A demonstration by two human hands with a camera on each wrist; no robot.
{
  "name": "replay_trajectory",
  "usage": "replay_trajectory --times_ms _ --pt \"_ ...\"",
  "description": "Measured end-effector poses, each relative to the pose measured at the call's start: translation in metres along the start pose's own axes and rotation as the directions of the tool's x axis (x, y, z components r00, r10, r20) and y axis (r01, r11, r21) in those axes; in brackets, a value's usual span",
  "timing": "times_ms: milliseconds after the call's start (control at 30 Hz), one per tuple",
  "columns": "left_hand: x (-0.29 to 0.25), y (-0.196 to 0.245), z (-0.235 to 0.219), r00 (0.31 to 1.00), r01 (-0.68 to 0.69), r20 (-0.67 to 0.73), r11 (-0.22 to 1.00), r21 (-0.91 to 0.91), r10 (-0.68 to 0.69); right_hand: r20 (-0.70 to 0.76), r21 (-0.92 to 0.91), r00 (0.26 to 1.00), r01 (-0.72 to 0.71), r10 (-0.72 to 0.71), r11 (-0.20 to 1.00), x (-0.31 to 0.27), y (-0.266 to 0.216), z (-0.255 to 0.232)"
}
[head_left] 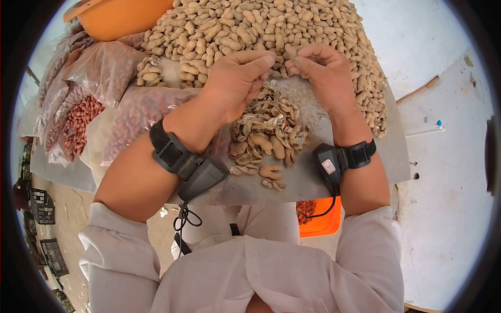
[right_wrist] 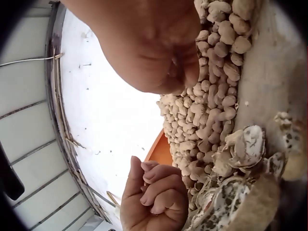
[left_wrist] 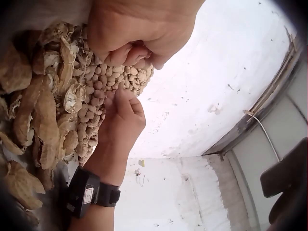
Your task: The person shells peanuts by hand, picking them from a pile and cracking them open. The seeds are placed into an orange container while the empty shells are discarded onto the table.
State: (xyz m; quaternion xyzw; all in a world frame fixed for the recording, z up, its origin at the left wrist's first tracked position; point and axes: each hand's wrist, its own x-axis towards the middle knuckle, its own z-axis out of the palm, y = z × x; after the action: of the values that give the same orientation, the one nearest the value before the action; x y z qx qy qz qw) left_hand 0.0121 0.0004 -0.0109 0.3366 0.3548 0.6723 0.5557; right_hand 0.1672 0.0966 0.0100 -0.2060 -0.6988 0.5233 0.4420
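Both bare hands are raised close together over the front of a large heap of unshelled peanuts (head_left: 271,26). My left hand (head_left: 229,86) has its fingers curled, with thumb and index tips brought together. Opposite it, my right hand (head_left: 331,78) has its thumb and index finger bent toward each other, their tips overlapping peanuts of the heap in the head view. I cannot tell whether a peanut is between the fingertips of either hand. Below the hands lies a small pile of broken peanut shells (head_left: 269,122), also close up in the right wrist view.
Clear bags of red peanut kernels (head_left: 83,122) lie at the left, beneath an orange basin (head_left: 122,21). The metal tabletop (head_left: 216,195) ends near the person's lap. Under its edge stands an orange container (head_left: 329,219) with reddish bits inside.
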Motion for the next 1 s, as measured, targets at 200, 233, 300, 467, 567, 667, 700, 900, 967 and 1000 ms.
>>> replay_trajectory --times_ms 200,233,300,467,567,667,700,900,967,1000 --pt "-0.004 0.002 0.009 0.996 -0.083 -0.022 0.993 0.086 0.085 0.103 -0.093 0.984 0.157 -0.147 0.983 -0.007 -0.001 0.013" --pt "-0.004 0.001 0.008 0.994 -0.102 -0.018 0.991 0.089 0.104 0.118 -0.111 0.979 0.178 -0.165 0.978 -0.008 -0.001 0.013" --pt "-0.003 0.0 0.006 0.991 -0.134 0.002 0.988 0.081 0.135 0.12 -0.142 0.979 0.178 -0.162 0.974 -0.009 -0.005 0.013" --pt "-0.004 -0.001 0.007 0.983 -0.185 0.03 0.982 0.048 0.183 0.124 0.105 0.992 -0.043 0.03 0.994 -0.009 -0.005 0.014" --pt "-0.004 -0.001 0.003 0.983 -0.184 0.031 0.978 0.102 0.182 0.178 0.063 0.98 -0.105 0.092 0.993 -0.009 -0.004 0.013" --pt "-0.004 -0.001 0.008 0.956 -0.279 -0.006 0.916 0.287 0.293 0.182 -0.057 0.979 -0.082 0.092 0.995 -0.009 -0.003 0.013" --pt "-0.004 -0.001 0.007 0.953 -0.286 0.005 0.897 0.338 0.302 0.179 -0.106 0.979 -0.08 0.098 0.991 -0.01 -0.005 0.014" --pt "0.003 -0.006 -0.002 0.929 -0.339 0.075 0.756 0.56 0.362 0.155 -0.414 0.983 -0.026 0.098 0.91 -0.018 -0.015 0.023" --pt "0.001 -0.004 -0.001 0.925 -0.347 0.087 0.732 0.587 0.37 0.146 -0.509 0.989 0.07 0.006 0.858 -0.018 -0.015 0.024" --pt "0.0 -0.004 0.0 0.925 -0.348 0.086 0.731 0.586 0.371 0.156 -0.545 0.985 0.145 -0.07 0.826 -0.018 -0.011 0.024"
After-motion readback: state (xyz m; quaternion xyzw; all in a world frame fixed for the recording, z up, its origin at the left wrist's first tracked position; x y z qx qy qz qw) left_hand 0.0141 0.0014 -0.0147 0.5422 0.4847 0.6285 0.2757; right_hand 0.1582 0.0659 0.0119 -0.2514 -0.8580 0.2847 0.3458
